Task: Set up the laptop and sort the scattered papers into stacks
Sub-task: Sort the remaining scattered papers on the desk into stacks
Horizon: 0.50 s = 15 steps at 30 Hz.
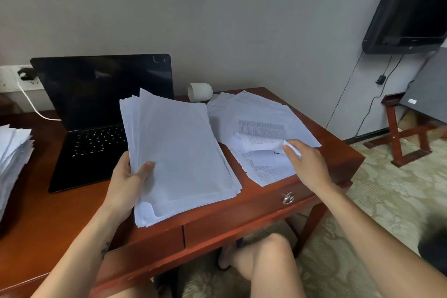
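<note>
The person sits at a reddish wooden desk (72, 213); the laptop (96, 104) stands open toward its back left, screen dark, keyboard facing the front edge, with a white cable (33, 106) running off from behind it to a wall socket. The left hand (128, 181) grips a thick stack of papers (179, 152) by its left side, thumb pressed flat on the top sheet, the other fingers hidden underneath; the stack stretches from in front of the laptop's right side down to the desk's front edge, and I cannot tell whether its lower end rests on the wood. At the right end of the desk lie the scattered papers (261, 113), overlapping and askew, reaching to the right edge; the right hand (307, 164) is over their near side, thumb and fingers closed in a pinch on the curled corner of a printed sheet (261, 143), which bends upward from the pile. Another stack (12, 152), rough-edged, sits at the desk's far left edge; a white roll (200, 91) lies at the back edge between laptop and loose papers; a ring handle (287, 198) hangs on the drawer front under the right hand. A dark television (411, 7) is mounted on the wall to the right.
</note>
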{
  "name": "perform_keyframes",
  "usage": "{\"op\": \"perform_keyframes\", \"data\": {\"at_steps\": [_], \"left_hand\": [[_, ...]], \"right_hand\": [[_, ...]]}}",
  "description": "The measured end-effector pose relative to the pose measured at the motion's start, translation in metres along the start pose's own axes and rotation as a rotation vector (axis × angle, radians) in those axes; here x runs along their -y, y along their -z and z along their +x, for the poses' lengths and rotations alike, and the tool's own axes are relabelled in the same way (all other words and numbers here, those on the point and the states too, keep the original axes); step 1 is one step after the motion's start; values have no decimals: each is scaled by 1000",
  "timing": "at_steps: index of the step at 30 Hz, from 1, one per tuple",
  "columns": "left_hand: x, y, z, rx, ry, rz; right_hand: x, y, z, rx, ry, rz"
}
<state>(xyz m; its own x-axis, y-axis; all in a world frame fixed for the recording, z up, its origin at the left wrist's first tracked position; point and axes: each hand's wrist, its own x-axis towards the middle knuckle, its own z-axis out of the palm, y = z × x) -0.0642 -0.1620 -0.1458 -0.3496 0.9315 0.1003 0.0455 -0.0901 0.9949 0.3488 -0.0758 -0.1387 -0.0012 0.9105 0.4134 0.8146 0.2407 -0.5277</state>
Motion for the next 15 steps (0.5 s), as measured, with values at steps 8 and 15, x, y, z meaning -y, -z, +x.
{"op": "perform_keyframes", "data": {"at_steps": [8,15], "left_hand": [[0,-4,22,-9,13,32],[8,-2,29,-25,15,61]], "right_hand": [[16,-42,36,47,90,-110],[33,-83,77,121,180,-270]]}}
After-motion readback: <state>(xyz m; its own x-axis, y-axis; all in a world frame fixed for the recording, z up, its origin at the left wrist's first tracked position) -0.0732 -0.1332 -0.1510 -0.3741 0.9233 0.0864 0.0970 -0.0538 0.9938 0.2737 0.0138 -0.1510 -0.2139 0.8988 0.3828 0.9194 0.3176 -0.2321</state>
